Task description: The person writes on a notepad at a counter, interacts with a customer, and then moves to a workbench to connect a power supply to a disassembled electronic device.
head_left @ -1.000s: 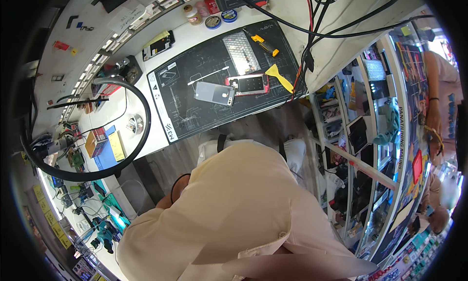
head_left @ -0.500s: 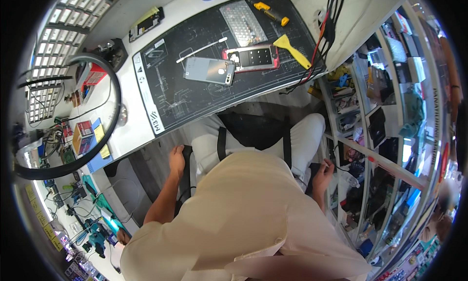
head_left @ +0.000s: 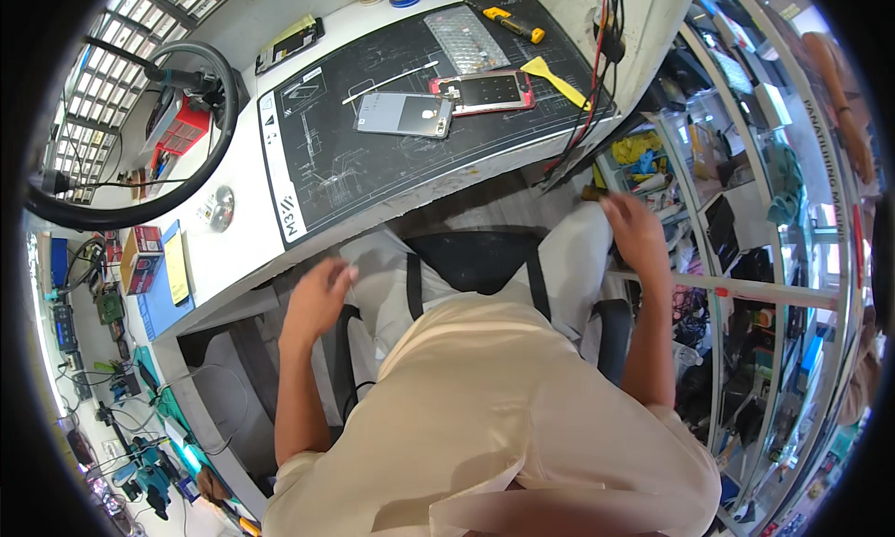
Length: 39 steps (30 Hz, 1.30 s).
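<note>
My left hand is raised beside the left armrest, before the front edge of the workbench. Its fingers are loosely bent and apart, with nothing in them. Over my right knee hovers my right hand, empty, slightly blurred, its fingers loosely extended. Both hands are clear of the bench things. On the black work mat lie a grey phone part and, partly under it, a red-framed opened phone. A thin white stick lies behind them. Right of the phones is a yellow scraper.
A bubble-wrap sheet and a yellow-black cutter lie farther back. A round magnifier lamp overhangs the left side. Cables hang at the bench's right edge. Crowded glass shelves stand right. Armrests flank me.
Both hands have lifted from beside the chair and moved forward, the right one most. The view has shifted, with the magnifier lamp appearing higher in it. The bench things stay put.
</note>
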{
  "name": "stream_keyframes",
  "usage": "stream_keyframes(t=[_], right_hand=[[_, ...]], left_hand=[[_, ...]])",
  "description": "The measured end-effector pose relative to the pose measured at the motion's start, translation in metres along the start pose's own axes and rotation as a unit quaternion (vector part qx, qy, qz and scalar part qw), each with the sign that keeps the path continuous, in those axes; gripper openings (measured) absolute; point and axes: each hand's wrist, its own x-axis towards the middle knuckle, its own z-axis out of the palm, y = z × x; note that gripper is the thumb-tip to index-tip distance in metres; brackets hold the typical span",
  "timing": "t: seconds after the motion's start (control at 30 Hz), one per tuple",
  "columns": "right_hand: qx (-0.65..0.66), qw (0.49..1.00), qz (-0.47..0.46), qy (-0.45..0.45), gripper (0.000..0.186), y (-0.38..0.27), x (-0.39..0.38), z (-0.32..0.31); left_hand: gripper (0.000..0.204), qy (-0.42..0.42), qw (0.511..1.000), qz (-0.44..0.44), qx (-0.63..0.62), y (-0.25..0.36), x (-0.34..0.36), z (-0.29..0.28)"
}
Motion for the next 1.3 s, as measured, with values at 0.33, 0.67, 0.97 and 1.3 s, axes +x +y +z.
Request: stream_keyframes(t=[0.33,0.67,0.97,1.3], right_hand=[[0.157,0.972,-0.176,-0.003,0.029,-0.138,0.134,0.042],[0.158,0.975,-0.154,0.003,0.028,-0.145,0.237,0.059],[0.141,0.967,-0.211,0.032,0.027,-0.197,0.313,0.076],[0.008,0.976,-0.137,0.168,0.035,-0.210,0.469,0.065]], left_hand=[[0.041,0.235,0.907,0.334,-0.099,0.148,0.122,-0.021],[0.090,0.177,0.927,0.328,0.053,0.142,0.177,-0.027],[0.101,0.144,0.927,0.342,0.058,0.129,0.185,-0.039],[0.096,0.123,0.915,0.380,0.065,0.134,0.179,-0.063]])
